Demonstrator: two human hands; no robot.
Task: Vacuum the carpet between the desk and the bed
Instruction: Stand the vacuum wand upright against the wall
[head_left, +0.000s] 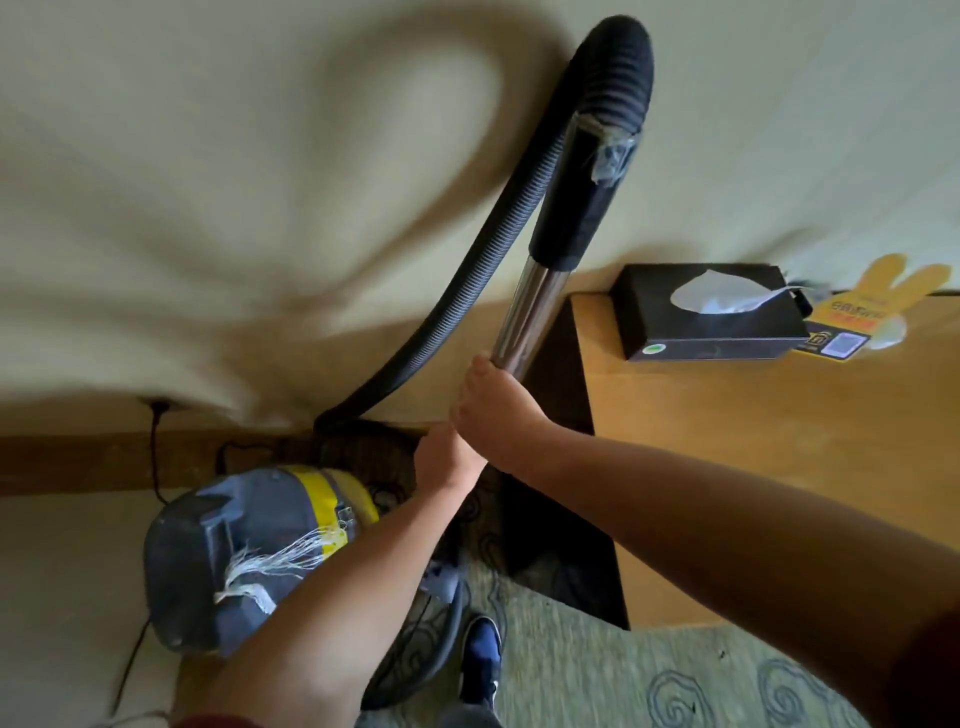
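Both hands grip the chrome vacuum wand (527, 317), which rises upright in front of me. My right hand (493, 410) holds it higher; my left hand (441, 460) is wrapped just below, touching the right. Above the chrome, a black cuff (576, 218) with torn tape joins a ribbed black hose (467, 280) that loops over the top and runs down to the grey and yellow canister vacuum (244, 551) on the floor at left. The green patterned carpet (597, 675) lies below. The wand's lower end and nozzle are hidden behind my arms.
A wooden desk (753, 467) stands at right with a black tissue box (711, 312) and a yellow rabbit-shaped card (878, 306) on it. A power cord (154, 457) runs from a wall socket down past the vacuum. My dark blue shoe (480, 654) stands on the carpet.
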